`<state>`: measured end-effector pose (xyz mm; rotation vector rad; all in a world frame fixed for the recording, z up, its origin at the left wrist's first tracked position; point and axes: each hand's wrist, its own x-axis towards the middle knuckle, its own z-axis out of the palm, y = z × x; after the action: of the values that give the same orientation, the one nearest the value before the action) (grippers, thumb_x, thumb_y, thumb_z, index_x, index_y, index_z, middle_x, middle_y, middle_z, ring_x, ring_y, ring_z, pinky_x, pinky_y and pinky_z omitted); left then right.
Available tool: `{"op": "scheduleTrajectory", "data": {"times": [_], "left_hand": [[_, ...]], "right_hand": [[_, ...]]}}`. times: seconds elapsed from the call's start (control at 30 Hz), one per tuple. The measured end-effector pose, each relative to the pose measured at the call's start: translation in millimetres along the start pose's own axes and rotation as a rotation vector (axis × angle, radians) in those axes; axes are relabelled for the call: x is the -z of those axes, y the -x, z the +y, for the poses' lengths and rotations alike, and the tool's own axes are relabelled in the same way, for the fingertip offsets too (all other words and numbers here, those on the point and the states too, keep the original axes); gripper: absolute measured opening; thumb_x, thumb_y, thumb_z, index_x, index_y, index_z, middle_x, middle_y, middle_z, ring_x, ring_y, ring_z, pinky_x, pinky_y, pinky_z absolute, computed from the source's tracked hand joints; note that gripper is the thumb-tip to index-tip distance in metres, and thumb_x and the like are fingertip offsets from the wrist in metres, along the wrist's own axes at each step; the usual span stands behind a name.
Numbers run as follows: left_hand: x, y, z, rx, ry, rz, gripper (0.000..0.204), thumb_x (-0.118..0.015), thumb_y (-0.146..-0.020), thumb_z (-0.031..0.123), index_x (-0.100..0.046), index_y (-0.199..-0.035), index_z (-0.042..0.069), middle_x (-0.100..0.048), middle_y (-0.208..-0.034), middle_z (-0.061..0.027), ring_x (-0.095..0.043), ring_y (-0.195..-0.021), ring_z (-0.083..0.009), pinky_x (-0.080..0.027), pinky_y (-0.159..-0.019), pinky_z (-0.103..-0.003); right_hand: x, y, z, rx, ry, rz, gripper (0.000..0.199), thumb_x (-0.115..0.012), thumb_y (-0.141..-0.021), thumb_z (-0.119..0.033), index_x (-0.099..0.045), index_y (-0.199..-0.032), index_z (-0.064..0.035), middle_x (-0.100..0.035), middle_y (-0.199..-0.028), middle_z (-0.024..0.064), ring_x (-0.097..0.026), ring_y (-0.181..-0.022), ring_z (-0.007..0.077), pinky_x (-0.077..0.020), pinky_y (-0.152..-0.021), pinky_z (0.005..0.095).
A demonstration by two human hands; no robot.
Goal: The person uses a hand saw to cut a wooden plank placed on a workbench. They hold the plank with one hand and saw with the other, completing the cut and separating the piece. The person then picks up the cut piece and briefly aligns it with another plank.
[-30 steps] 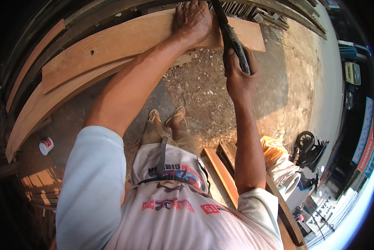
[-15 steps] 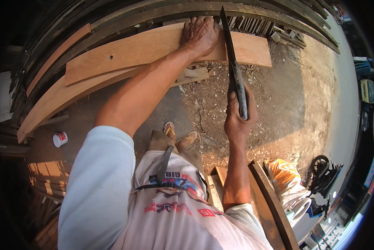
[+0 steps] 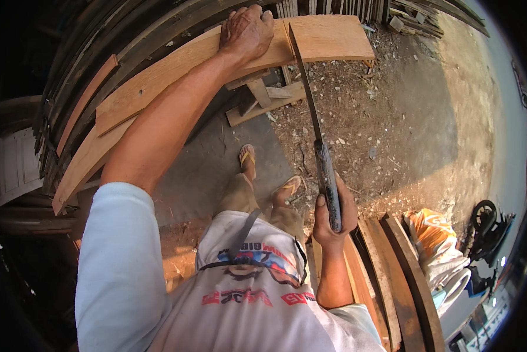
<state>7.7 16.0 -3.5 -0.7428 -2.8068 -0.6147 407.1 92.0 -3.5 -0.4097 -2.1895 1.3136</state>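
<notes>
A long pale-brown wooden board (image 3: pixel 331 39) lies across the far side, resting partly over a curved wooden plank (image 3: pixel 78 176). My left hand (image 3: pixel 246 34) bears down on the board, its fingers curled over the far edge. In my right hand (image 3: pixel 336 212) is the dark handle of a handsaw (image 3: pixel 308 97), thumb along its side. The blade's far end sits at a thin cut line across the board, right of my left hand. Most of the blade reaches back from the board's near edge toward me.
Under the board stands a low wooden trestle (image 3: pixel 264 101). Long dark timbers (image 3: pixel 137 50) are stacked beyond it. Nearer, at lower right, are more planks (image 3: pixel 387 276), an orange and white sack (image 3: pixel 433 234) and a motorcycle (image 3: pixel 491 232). Wood scraps litter the dirt ground (image 3: pixel 363 123).
My right hand has drawn the saw back toward me, so less of the blade lies over the board. My left hand still presses the board. The whole view has shifted.
</notes>
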Motion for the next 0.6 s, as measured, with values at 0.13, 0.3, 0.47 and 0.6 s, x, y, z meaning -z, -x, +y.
{"op": "scheduleTrajectory", "data": {"times": [0.13, 0.3, 0.47, 0.6], "left_hand": [[-5.0, 0.2, -2.4, 0.029, 0.009, -0.027, 0.049, -0.046, -0.107, 0.044, -0.067, -0.106, 0.0, -0.068, -0.116, -0.0256, -0.061, -0.115, -0.0457, -0.047, -0.101, -0.056], [4.7, 0.8, 7.5, 0.064, 0.019, -0.076, 0.044, -0.047, -0.106, 0.039, -0.065, -0.108, -0.001, -0.068, -0.114, -0.0269, -0.062, -0.114, -0.0463, -0.047, -0.1, -0.057], [2.3, 6.1, 10.8, -0.003, 0.025, 0.028, 0.035, -0.047, -0.106, 0.03, -0.061, -0.104, -0.002, -0.066, -0.11, -0.0294, -0.061, -0.109, -0.0484, -0.047, -0.097, -0.059], [-14.0, -8.8, -15.7, -0.091, -0.015, 0.045, 0.048, -0.049, -0.106, 0.043, -0.065, -0.104, -0.002, -0.069, -0.108, -0.0278, -0.065, -0.106, -0.0479, -0.049, -0.096, -0.057]], "right_hand": [[-4.2, -1.1, 7.8, 0.016, 0.019, -0.018, 0.049, -0.074, -0.092, -0.004, -0.062, -0.137, 0.01, -0.077, -0.104, 0.0177, -0.077, -0.087, 0.0199, -0.0589, -0.081, 0.0302], [-14.5, 11.0, 2.0, -0.172, -0.064, 0.005, 0.047, -0.072, -0.095, -0.011, -0.063, -0.135, 0.0108, -0.074, -0.122, 0.0229, -0.074, -0.104, 0.0233, -0.057, -0.091, 0.0344], [-23.4, 6.2, -4.1, -0.07, -0.069, 0.031, 0.045, -0.07, -0.094, -0.002, -0.062, -0.137, 0.0103, -0.077, -0.106, 0.018, -0.075, -0.09, 0.0183, -0.0583, -0.082, 0.0311], [-73.9, -79.4, 5.0, -0.011, -0.111, 0.107, 0.049, -0.076, -0.092, -0.003, -0.063, -0.14, 0.0008, -0.077, -0.102, 0.015, -0.075, -0.084, 0.0132, -0.0567, -0.078, 0.0258]]}}
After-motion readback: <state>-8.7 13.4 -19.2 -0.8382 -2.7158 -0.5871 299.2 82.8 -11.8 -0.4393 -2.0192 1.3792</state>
